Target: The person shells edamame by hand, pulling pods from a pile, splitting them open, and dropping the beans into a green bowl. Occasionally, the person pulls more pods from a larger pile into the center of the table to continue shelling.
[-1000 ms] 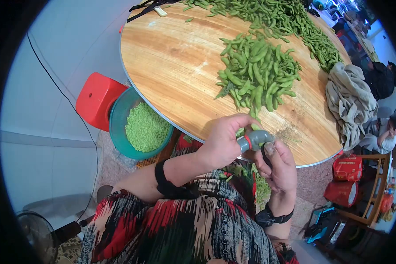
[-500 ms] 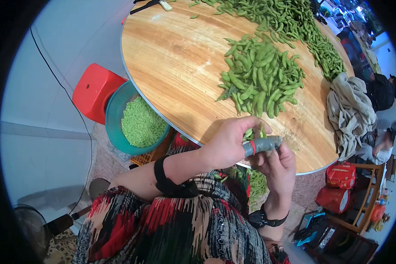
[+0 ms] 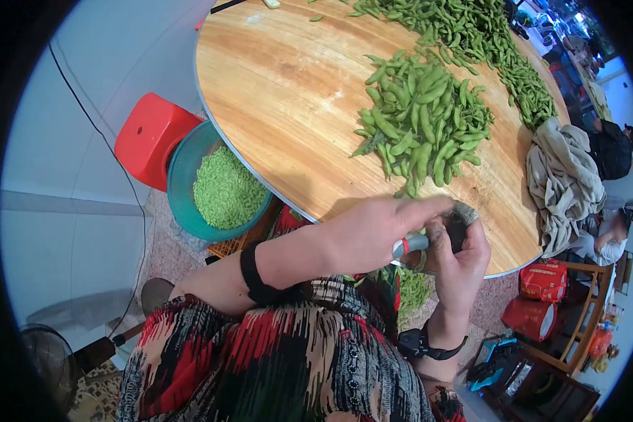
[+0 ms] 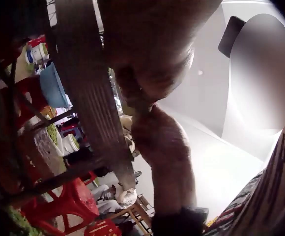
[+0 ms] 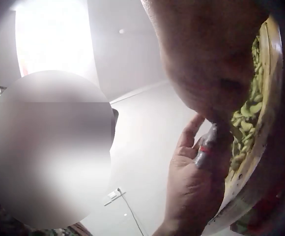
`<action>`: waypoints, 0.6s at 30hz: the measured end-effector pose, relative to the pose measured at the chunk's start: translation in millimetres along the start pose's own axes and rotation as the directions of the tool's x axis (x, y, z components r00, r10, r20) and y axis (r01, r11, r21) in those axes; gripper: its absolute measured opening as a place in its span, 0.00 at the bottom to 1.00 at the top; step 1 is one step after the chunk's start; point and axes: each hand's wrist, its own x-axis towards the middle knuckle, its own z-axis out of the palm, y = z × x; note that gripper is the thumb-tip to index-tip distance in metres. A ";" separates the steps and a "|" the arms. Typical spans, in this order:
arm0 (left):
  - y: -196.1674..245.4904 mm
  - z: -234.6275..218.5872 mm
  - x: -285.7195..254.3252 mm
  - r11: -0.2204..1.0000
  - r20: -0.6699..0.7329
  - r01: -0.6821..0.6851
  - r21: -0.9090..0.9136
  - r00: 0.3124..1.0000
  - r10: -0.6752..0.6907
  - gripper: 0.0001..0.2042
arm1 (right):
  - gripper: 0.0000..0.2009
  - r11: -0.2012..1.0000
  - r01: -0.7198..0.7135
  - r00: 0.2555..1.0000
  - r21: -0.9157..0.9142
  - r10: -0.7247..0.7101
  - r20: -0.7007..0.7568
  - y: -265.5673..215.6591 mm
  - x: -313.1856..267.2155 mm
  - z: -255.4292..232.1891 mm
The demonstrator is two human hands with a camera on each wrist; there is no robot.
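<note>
Both hands meet over the table's near edge, with fingertips close together. My left hand (image 3: 366, 235), palm down, curls its fingers round green soybean pods (image 3: 422, 231), which are mostly hidden behind it. One of its digits wears a grey finger cover (image 3: 416, 243) with a red band. With thumb bent toward the fingers, my right hand (image 3: 461, 271) pinches at a pod between the two hands; dark material shows around its fingertips. In the right wrist view, the left hand (image 5: 189, 182) and its grey cover sit just below the right hand (image 5: 211, 64).
A pile of soybean pods (image 3: 425, 119) lies ahead on the round wooden table (image 3: 281, 105), with a larger heap (image 3: 464, 35) behind. Shelled beans fill part of a teal basin (image 3: 179, 200) beside a red stool (image 3: 148, 141). A beige cloth (image 3: 563, 183) lies at the right edge.
The left hand has moved right, its fingers now reaching over the right hand's fingertips. The right hand has shifted slightly right. The grey cover, earlier plainly exposed, is now partly hidden.
</note>
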 end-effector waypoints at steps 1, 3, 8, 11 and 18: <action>-3.8 -1.7 -1.9 0.994 0.054 -0.073 0.077 0.996 0.069 0.23 | 0.11 0.995 -0.009 1.000 0.103 0.011 -0.022 7.3 -2.2 2.5; -6.3 -5.0 -6.9 0.974 0.070 -0.210 0.085 0.976 0.204 0.20 | 0.10 0.979 -0.015 0.999 0.205 0.025 -0.043 11.5 -5.5 1.2; -5.3 -8.1 -10.4 0.920 -0.126 -0.392 0.012 0.912 0.391 0.12 | 0.07 0.568 -0.476 0.879 0.671 0.282 0.384 5.9 -8.5 -10.9; -15.4 -34.8 -33.9 0.983 -0.491 -0.160 -0.087 0.866 0.097 0.10 | 0.07 0.917 -0.208 0.835 0.341 -0.015 0.550 7.3 -4.4 -28.3; -89.2 -143.5 -136.1 0.906 -0.801 0.213 -0.366 0.423 -0.423 0.08 | 0.07 0.773 0.235 0.971 -0.590 -0.215 0.106 14.0 18.9 4.8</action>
